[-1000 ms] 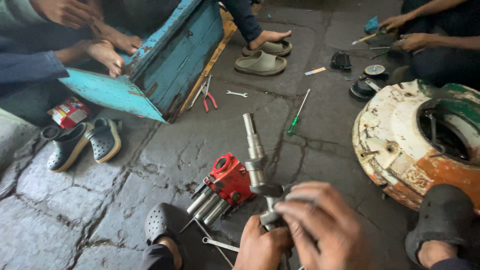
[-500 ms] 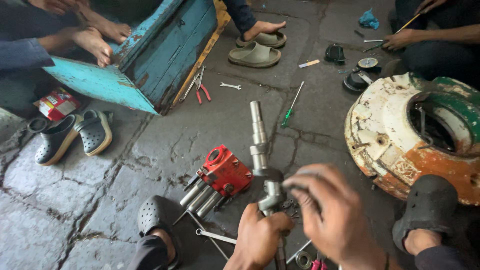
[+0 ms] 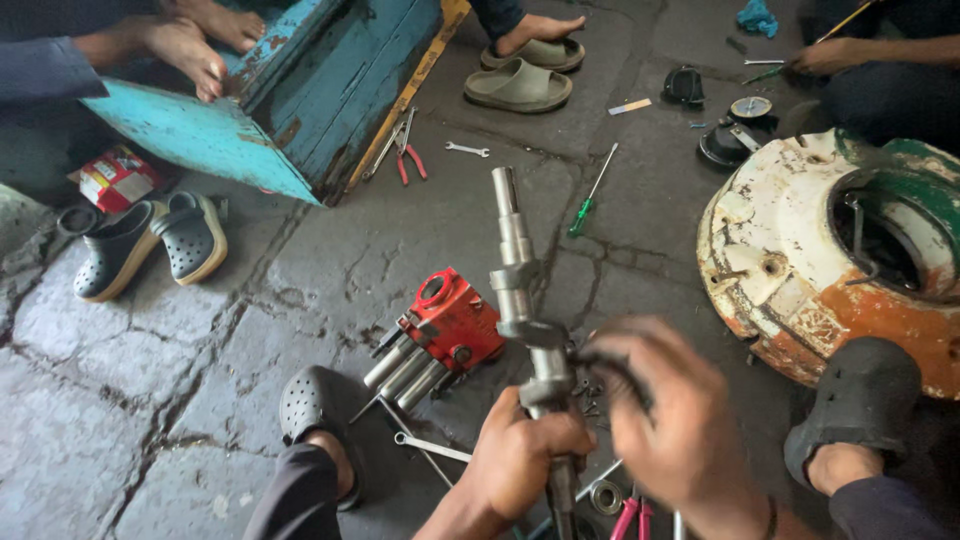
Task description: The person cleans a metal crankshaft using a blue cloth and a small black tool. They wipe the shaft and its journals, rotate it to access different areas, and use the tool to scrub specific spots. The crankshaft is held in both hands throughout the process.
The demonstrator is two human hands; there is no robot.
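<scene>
A long steel crankshaft [image 3: 516, 270] stands nearly upright in front of me, its top end pointing away. My left hand [image 3: 525, 455] is wrapped around its lower part. My right hand [image 3: 670, 425] is blurred and lies against the shaft's right side near its crank web, fingers curled on a small dark part I cannot make out. A red engine part [image 3: 452, 318] with several steel tubes lies on the stone floor just left of the shaft.
A worn white, orange and green round housing [image 3: 800, 260] lies at right. A green screwdriver [image 3: 592, 203], red pliers [image 3: 408, 152], spanners [image 3: 466, 149] and a blue wooden box [image 3: 300, 90] lie ahead. Other people's hands and feet, sandals [image 3: 518, 84] and dark clogs [image 3: 150, 245] surround the floor.
The view has shifted slightly; the crankshaft stays upright in my left hand. My right hand has moved a little lower and rightward along the shaft, still blurred.
</scene>
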